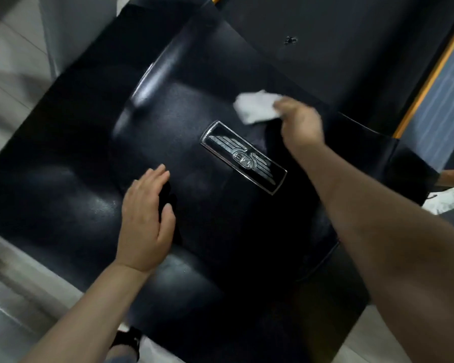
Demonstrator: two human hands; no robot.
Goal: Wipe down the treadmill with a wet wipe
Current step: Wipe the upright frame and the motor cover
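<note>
Right hand pinching wipe — left hand flat, cover mid-panel

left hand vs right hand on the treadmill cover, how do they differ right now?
The left hand has straight fingers laid flat and holds nothing; the right hand grips a white wet wipe. The left hand sits nearer the camera, short of the winged badge; the right hand reaches past it. The left hand looks sharp; the right hand is blurred. Both are over the black treadmill cover.
</note>
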